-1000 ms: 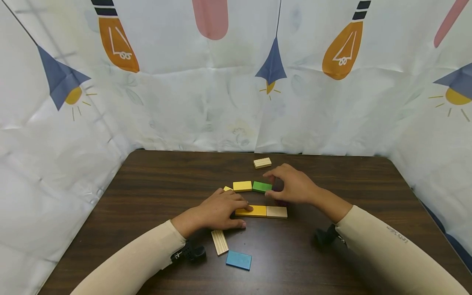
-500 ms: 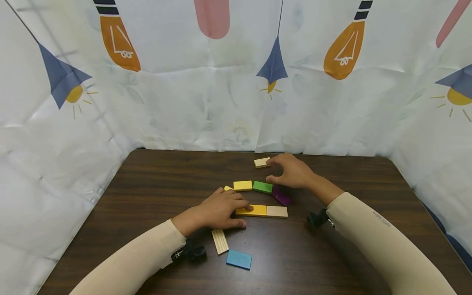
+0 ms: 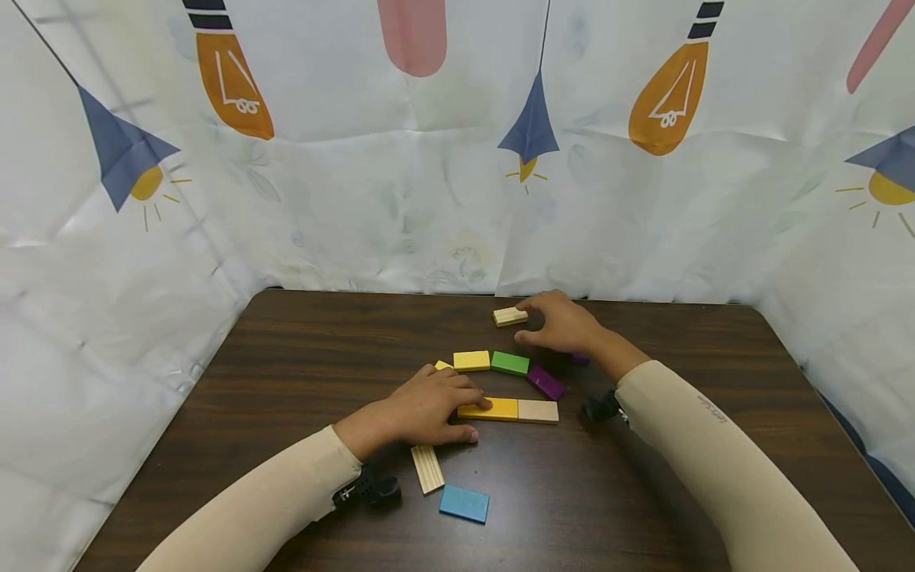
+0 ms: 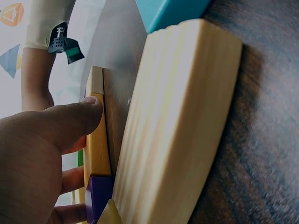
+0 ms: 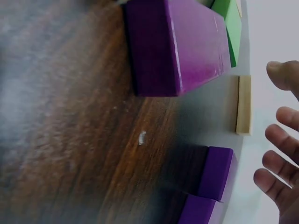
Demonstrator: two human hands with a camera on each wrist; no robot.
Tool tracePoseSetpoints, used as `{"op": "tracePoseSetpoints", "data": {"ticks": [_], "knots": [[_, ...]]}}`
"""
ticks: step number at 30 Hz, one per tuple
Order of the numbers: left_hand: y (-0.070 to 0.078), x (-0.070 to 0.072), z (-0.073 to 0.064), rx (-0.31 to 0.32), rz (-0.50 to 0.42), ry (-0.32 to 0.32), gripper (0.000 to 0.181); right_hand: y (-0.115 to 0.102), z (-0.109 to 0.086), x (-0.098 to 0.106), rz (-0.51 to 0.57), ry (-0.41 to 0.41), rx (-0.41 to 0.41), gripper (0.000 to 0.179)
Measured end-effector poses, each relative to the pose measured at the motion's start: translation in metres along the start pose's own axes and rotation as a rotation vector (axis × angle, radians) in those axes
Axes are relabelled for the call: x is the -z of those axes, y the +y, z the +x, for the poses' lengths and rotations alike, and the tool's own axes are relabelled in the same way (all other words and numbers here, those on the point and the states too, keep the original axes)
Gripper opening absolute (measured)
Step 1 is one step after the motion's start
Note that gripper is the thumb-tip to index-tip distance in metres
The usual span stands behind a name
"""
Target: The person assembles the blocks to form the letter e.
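My left hand [image 3: 425,407] rests over a row of blocks, its index finger on an orange-yellow block [image 3: 503,410] that meets a plain wood block [image 3: 538,411] end to end. The left wrist view also shows a purple block [image 4: 98,196] at the row's other end, beside the fingers. At the back, my right hand [image 3: 565,324] reaches with thumb and fingers spread, holding nothing. Its fingertips are right at the end of a striped wood block [image 3: 509,318]. Between the hands a curved line holds a yellow block [image 3: 471,361], a green block [image 3: 511,364] and a magenta block [image 3: 546,383].
Two dark purple blocks [image 5: 215,173] lie together in the right wrist view, mostly behind the right wrist in the head view. Nearer the front are another striped wood block [image 3: 427,469] and a blue block [image 3: 464,504]. A printed curtain [image 3: 400,222] borders the brown table [image 3: 300,349].
My right hand has moved from the green block back to the striped wood block at the rear, uncovering the magenta block. My left hand has stayed on the row.
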State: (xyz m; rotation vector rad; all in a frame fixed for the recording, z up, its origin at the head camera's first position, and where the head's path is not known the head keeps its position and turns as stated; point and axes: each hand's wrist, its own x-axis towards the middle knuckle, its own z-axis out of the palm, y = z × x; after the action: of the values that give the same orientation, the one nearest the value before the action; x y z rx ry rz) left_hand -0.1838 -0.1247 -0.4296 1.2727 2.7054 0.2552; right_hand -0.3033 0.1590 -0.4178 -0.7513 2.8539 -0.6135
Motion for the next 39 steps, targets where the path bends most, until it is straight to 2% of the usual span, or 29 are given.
{"op": "tracePoseSetpoints", "data": {"ticks": [15,29,39], "knots": [[-0.001,-0.001,0.000,-0.007,0.004,0.008,0.044,0.002,0.018,-0.005,-0.036,-0.061,-0.001,0.063],[-0.001,-0.002,-0.001,-0.007,0.000,0.016,0.044,-0.003,0.026,-0.008,-0.055,-0.091,-0.023,0.066],[-0.001,-0.002,-0.001,-0.009,0.004,0.015,0.044,0.002,0.029,-0.013,-0.084,-0.093,-0.019,0.059]]}}
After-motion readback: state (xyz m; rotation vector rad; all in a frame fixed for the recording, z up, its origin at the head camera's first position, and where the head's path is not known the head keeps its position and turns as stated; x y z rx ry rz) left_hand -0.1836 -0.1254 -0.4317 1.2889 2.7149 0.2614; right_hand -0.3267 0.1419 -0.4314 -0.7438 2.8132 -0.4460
